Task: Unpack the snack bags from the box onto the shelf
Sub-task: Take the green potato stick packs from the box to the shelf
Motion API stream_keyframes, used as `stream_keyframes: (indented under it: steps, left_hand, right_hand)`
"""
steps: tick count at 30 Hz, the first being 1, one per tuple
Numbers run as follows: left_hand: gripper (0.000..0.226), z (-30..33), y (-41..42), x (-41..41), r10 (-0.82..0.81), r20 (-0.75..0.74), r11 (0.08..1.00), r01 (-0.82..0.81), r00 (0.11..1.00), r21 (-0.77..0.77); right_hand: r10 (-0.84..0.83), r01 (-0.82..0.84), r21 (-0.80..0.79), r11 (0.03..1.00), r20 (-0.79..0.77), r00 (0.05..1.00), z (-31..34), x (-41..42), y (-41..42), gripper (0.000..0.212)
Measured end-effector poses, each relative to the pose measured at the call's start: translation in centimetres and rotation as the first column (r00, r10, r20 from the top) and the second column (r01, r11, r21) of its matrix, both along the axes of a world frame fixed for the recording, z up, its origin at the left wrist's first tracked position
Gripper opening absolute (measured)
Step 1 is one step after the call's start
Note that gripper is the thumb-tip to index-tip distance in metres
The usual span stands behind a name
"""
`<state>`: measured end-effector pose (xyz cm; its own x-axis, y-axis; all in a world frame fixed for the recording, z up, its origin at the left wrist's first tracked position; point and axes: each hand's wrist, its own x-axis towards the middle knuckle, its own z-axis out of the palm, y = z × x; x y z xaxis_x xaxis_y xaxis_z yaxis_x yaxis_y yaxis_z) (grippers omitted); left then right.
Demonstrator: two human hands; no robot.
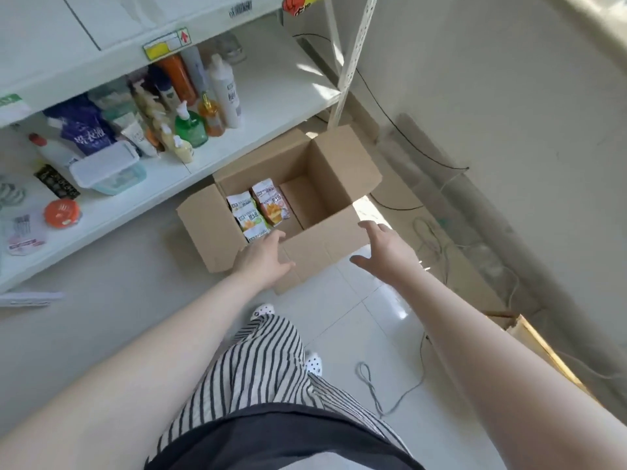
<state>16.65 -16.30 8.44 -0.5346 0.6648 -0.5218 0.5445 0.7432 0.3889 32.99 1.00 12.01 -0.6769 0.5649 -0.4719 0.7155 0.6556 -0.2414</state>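
Both hands reaching toward open box on floor.
Left hand [263,257] and right hand [383,251] spread wide, fingers straight, holding nothing. Snack bags [259,208] lie in the cardboard box [325,171], left side, just beside the white shelf [271,96].
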Motion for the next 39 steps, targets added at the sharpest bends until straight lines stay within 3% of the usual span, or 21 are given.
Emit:
stream_keyframes:
  steps: [11, 19, 24, 29, 34, 39]
  left_hand:
    - [0.06, -3.2, 8.4, -9.1, 0.303, 0.032, 0.949, -0.298, 0.953, -0.104]
    - [0.055, -7.5, 13.4, -13.0, 0.564, 0.145, 0.819, -0.573, 0.813, 0.023]
    - [0.055, -18.9, 13.8, -15.1, 0.738, 0.212, 0.638, -0.765, 0.64, 0.088]
    - [0.059, -33.3, 15.6, -18.9, 0.786, 0.286, 0.522, -0.836, 0.549, 0.171]
    - [0.063, -46.9, 16.9, -22.9, 0.756, 0.199, 0.583, -0.779, 0.624, 0.23]
    - [0.066, -55.7, 17.6, -26.2, 0.739, 0.078, 0.632, -0.73, 0.669, 0.261]
  right_hand:
    - [0.094, -0.102, -0.138, 0.985, -0.064, 0.994, -2.9, -9.7, 12.0, 0.072]
    - [0.174, -0.172, -0.287, 0.942, -0.016, 0.985, -8.8, -18.0, 18.9, 0.071]
    - [0.206, -0.187, -0.351, 0.917, 0.017, 0.978, -20.9, -23.1, 20.9, 0.07]
    - [0.179, -0.157, -0.395, 0.905, 0.018, 0.984, -36.8, -28.0, 20.9, 0.077]
    - [0.19, -0.174, -0.419, 0.891, -0.004, 0.982, -51.7, -32.1, 19.5, 0.082]
    - [0.135, -0.128, -0.477, 0.87, -0.021, 0.991, -61.5, -34.5, 18.5, 0.085]
